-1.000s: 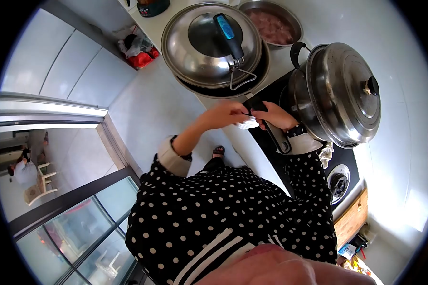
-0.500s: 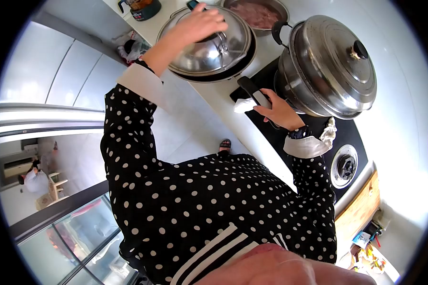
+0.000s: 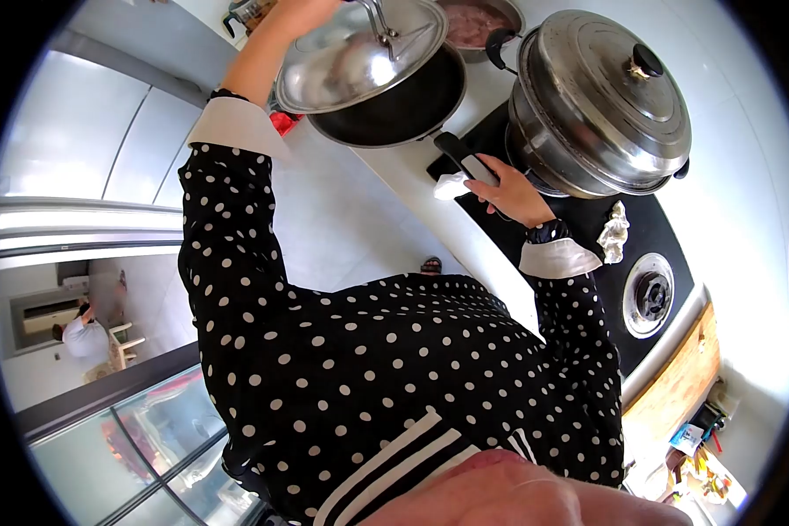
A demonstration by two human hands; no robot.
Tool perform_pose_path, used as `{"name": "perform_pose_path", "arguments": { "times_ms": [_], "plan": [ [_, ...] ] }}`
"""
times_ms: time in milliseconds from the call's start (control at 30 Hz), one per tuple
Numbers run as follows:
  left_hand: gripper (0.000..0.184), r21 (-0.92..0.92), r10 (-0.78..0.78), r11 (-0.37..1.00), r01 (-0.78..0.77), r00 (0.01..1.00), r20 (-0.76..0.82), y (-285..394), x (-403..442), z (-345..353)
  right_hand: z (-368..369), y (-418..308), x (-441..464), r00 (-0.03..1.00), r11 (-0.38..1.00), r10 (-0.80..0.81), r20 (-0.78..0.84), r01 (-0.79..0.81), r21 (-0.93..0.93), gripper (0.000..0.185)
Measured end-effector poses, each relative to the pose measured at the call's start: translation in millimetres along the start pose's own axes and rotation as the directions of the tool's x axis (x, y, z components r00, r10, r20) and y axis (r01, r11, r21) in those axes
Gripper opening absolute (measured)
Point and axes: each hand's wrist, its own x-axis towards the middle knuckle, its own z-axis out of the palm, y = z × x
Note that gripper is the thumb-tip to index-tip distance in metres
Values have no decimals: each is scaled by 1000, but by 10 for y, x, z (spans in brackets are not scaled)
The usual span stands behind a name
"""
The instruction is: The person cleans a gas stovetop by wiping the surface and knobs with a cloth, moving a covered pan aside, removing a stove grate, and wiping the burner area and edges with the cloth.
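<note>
At the top edge my left hand point(image 3: 311, 12) grips the handle of a shiny domed lid point(image 3: 346, 66); its fingers are mostly cut off by the frame. The lid is tilted and raised partly off a dark wok point(image 3: 412, 101), whose black inside shows below it. My right hand point(image 3: 513, 196) is closed around the wok's long black-and-grey handle point(image 3: 465, 158). A crumpled white cloth or tissue point(image 3: 451, 186) lies just beside that hand. Close by on the right stands a large lidded steel steamer pot point(image 3: 600, 96).
Behind the wok is a metal bowl of raw meat point(image 3: 478, 24). The black cooktop point(image 3: 579, 237) has a bare burner point(image 3: 649, 295) and a crumpled cloth point(image 3: 614, 232) on it. A wooden board point(image 3: 675, 377) stands at lower right. Another person point(image 3: 85, 335) is far off at left.
My left hand has lifted the lid off the wok, up and to the left, uncovering its dark inside. My right hand stays on the wok handle.
</note>
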Motion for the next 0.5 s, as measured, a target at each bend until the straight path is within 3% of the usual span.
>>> {"name": "perform_pose_path", "arguments": {
  "times_ms": [133,167,400,500],
  "plan": [
    [26,128,13,992,-23,997,76,177,-23,104,-14,-6,1,999,999,47,15,-47,-12,63],
    [21,122,103,989,-83,981,-165,76,-28,399,-16,-16,-2,999,999,43,13,-43,-14,63],
    [28,147,104,986,-84,986,-133,385,-84,666,-14,-85,-1,999,999,36,2,-36,-4,63],
    [20,173,108,981,-86,987,-118,498,-89,767,-8,-54,-1,1000,999,21,-10,-20,26,62]
  ]
}}
